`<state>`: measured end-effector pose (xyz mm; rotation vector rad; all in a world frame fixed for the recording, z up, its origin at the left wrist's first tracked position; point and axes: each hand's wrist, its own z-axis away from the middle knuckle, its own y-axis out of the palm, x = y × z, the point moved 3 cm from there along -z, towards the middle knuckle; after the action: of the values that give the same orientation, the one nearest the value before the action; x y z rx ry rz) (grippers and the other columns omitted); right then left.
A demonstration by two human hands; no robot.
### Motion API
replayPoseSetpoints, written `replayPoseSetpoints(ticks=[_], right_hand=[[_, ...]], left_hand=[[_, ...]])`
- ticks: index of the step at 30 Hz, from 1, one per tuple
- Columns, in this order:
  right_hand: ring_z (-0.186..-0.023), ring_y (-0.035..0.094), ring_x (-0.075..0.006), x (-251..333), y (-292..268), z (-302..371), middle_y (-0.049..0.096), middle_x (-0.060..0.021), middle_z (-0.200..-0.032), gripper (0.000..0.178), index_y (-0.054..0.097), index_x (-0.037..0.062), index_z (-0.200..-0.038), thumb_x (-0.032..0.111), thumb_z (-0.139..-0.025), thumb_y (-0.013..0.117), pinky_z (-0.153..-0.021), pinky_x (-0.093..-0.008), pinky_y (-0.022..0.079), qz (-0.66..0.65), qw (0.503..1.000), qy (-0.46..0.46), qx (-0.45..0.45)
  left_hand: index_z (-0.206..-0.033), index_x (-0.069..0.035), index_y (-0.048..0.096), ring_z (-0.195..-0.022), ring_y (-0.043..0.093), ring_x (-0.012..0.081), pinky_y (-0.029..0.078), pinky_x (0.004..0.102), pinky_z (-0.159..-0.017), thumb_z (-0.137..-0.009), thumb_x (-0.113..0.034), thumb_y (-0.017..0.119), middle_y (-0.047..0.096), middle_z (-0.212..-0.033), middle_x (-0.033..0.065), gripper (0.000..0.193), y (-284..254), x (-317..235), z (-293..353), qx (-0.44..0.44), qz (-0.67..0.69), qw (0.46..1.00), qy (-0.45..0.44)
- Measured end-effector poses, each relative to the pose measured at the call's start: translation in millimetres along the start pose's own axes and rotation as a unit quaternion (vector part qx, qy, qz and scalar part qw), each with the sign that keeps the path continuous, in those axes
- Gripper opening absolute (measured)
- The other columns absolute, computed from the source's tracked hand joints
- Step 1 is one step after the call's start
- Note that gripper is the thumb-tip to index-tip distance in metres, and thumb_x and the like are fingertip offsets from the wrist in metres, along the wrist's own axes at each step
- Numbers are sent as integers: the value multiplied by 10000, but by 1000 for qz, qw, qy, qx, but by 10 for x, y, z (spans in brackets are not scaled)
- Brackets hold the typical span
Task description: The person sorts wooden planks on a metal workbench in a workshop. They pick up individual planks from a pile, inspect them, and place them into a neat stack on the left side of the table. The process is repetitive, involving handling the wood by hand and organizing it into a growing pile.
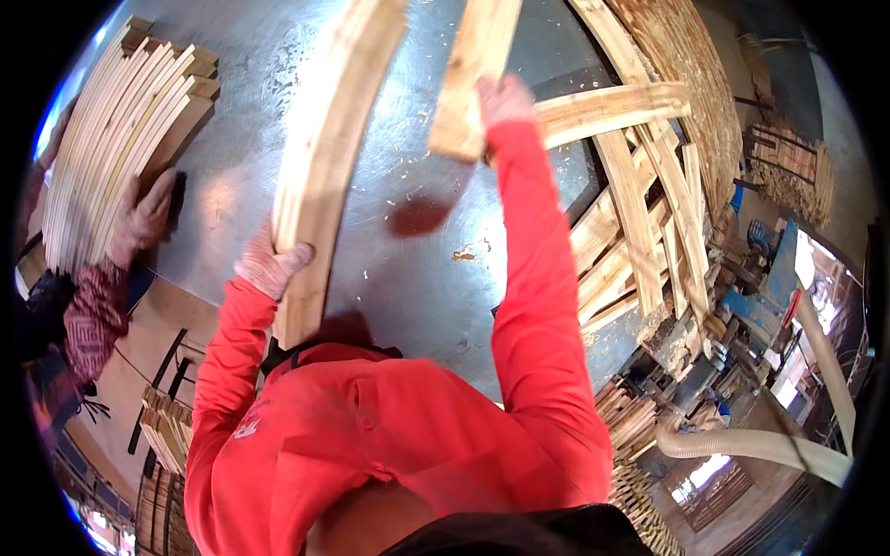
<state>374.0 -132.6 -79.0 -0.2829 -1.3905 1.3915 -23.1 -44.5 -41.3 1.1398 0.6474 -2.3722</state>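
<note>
My left hand (271, 261) is closed around the near part of a long pale wooden board (338, 130), thumb over its edge. The board runs away from my body over a grey metal tabletop (408, 269), its far end cut off by the upper rim. Farther off and to the right, my right hand (505, 98), slightly blurred, grips the edge of a second wooden board (473, 69), which seems lifted, with a dark shadow or reflection below it. A curved wooden piece (612, 109) lies just right of that hand, at the top of a loose pile.
Several wooden pieces (630, 222) lie crisscrossed at the right. On the left, a co-worker's hand (144, 218) rests against a neat stack of boards (120, 139). Blue machinery (765, 301) and a ribbed hose (742, 445) stand at lower right. Wood chips (464, 253) dot the tabletop.
</note>
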Motion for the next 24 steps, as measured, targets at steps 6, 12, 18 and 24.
replayPoseSetpoints(ticks=[6, 12, 18, 24], right_hand=[[-922, 642, -380, 875, 1040, 2233, 667, -208, -995, 319, 510, 77, -1195, 292, -978, 423, -817, -441, 546, 10, 972, -61, 229], [-1408, 233, -468, 175, -209, 885, 160, -368, -1514, 1048, 153, -69, -1488, 589, -833, 637, -1157, -497, 232, 132, 938, 71, -314], [-1393, 317, -422, -247, -574, 404, 43, -280, -1569, 1232, 6, 30, -1527, 382, -639, 783, -1090, -494, 382, -18, 914, 369, -168], [-1035, 544, -341, 411, 1042, 1918, 507, -192, -1200, 766, 273, 6, -1437, 258, -821, 651, -896, -418, 472, -237, 971, -24, 14]], left_hand=[[-1458, -90, 320, -1044, 628, 301, 491, 390, -902, -752, -359, 769, 627, -1200, 191, 878, -197, 71, -247, -90, -193, 976, 46], [-1541, -135, 74, -1130, 596, 389, 480, 444, -942, -736, -466, 742, 542, -1324, 232, 1098, -41, -252, -222, -97, -372, 918, -100], [-1513, -55, 121, -1055, 633, 389, 502, 419, -906, -727, -406, 690, 598, -1191, 281, 1033, -108, -439, -175, -81, -279, 956, -26], [-1495, -41, 187, -1132, 581, 412, 475, 423, -951, -686, -580, 738, 549, -1257, 302, 1117, -230, -272, -151, -58, -268, 961, -12]])
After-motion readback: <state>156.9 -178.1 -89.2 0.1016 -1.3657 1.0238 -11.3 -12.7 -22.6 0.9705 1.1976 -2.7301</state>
